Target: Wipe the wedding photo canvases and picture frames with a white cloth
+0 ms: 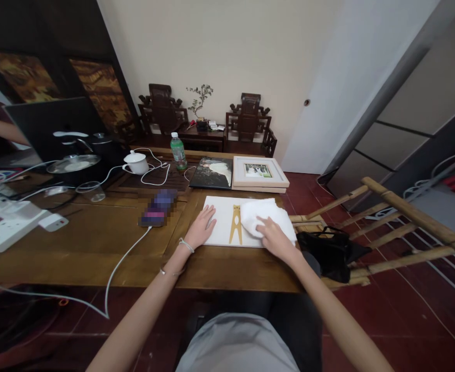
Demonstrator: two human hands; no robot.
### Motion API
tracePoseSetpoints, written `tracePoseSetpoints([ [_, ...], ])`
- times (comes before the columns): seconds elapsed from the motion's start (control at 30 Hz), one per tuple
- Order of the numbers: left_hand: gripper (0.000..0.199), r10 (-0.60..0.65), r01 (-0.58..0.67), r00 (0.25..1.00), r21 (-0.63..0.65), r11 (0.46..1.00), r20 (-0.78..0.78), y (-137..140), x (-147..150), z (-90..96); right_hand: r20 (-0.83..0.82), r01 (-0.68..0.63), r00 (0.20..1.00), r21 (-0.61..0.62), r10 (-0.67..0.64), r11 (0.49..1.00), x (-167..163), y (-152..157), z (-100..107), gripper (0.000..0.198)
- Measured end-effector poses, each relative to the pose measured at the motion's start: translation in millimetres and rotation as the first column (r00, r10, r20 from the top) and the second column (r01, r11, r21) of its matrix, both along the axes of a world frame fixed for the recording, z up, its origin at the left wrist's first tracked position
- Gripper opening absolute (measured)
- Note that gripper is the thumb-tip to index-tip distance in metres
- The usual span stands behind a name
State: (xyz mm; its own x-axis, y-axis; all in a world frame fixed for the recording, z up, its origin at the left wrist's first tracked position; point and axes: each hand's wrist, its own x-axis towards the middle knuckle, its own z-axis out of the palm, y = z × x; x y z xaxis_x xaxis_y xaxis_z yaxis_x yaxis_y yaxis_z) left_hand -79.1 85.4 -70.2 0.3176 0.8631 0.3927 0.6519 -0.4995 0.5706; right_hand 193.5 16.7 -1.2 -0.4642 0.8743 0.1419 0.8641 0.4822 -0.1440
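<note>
A white rectangular panel (220,233) lies flat on the wooden table in front of me. On its middle is a golden long-legged cat shape (236,227); whether it is printed or attached I cannot tell. My left hand (201,227) rests over the panel's left edge, fingers stretched out and holding nothing. Over the panel's right side a bunched white cloth (266,209) is spread. My right hand (274,236) grips and presses this cloth, with its index finger pointing left along it. The cloth covers the panel's right part and hangs past its edge.
Behind the panel lie a dark wedding photo (212,173) and a framed picture (260,172). A phone (157,206) with a charging cable sits left, near a green-labelled bottle (178,152), a lidded cup (136,163) and a power strip (8,227). A bamboo chair (406,253) stands right.
</note>
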Motion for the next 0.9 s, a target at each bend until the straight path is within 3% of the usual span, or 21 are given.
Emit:
tracePoseSetpoints([
  [0.13, 0.049, 0.0, 0.0, 1.0, 0.0, 1.0, -0.014, 0, 0, 0.3, -0.048, -0.072, 0.996, -0.02, 0.071, 0.997, 1, -66, -2, 0.049],
  [0.23, 0.049, 0.0, 0.0, 1.0, 0.001, 1.0, -0.019, 0, 0, 0.5, -0.054, -0.095, 0.994, -0.046, 0.092, 0.994, 0, -85, 2, 0.05],
  [0.33, 0.048, -0.003, 0.003, 1.0, 0.0, 1.0, -0.014, 0, 0, 0.3, -0.036, -0.054, 0.998, -0.064, 0.052, 0.996, -1, -67, 5, 0.047],
  [0.57, 0.05, -0.013, 0.012, 0.999, -0.015, 1.0, -0.043, 3, -1, 1.6, 0.055, 0.059, 0.997, -0.016, -0.059, 0.998, -6, 45, 17, 0.042],
  [0.67, 0.049, -0.014, 0.013, 0.999, -0.015, 1.0, -0.034, 4, -1, 1.3, 0.059, 0.09, 0.994, -0.004, -0.089, 0.996, -10, 75, 21, 0.04],
  [0.77, 0.048, -0.003, 0.003, 1.0, -0.006, 1.0, -0.011, 4, -1, -0.1, 0.053, 0.1, 0.994, 0.007, -0.101, 0.995, -12, 76, 18, 0.042],
  [0.9, 0.048, 0.004, -0.004, 1.0, -0.006, 1.0, 0.005, 4, 1, -0.6, 0.031, 0.074, 0.997, 0.017, -0.075, 0.997, -11, 31, 3, 0.045],
])
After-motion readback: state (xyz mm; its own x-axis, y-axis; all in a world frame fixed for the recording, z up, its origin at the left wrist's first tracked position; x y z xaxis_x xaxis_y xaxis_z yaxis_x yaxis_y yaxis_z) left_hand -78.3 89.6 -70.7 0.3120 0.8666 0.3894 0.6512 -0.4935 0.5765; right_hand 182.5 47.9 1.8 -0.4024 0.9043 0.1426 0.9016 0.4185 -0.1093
